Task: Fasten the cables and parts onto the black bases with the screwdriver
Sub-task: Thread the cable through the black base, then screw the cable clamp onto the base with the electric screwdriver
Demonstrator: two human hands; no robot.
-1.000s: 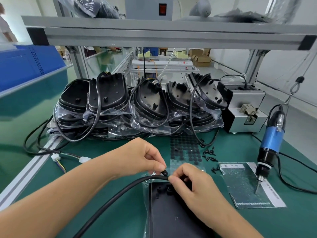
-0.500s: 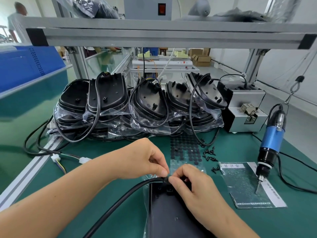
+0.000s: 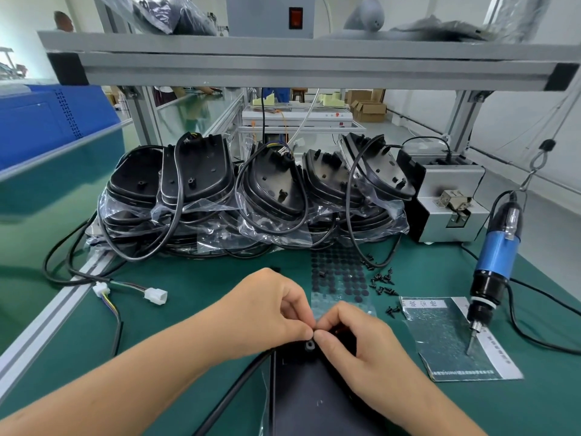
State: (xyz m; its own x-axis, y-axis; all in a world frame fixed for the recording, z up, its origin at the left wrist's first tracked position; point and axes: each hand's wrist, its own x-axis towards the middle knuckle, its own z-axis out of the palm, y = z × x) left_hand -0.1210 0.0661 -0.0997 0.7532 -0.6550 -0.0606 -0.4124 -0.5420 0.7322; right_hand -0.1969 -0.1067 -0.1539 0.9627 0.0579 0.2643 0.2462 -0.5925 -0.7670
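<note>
At bench front: base [image 3: 314,394] lies flat on mat [image 3: 195,316] | left hand [image 3: 267,309] and right hand [image 3: 355,338] curled, fingertips pinched together over its far edge; pinched item hidden | cable [image 3: 232,398] beside base | bags [image 3: 251,215] hold stacked bases | screwdriver [image 3: 493,265] hangs right, tip on sheet [image 3: 446,335].

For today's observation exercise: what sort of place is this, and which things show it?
Probably a factory assembly bench: bagged stacks of black bases with cables, a hanging electric screwdriver, and loose screws on a green mat.
</note>
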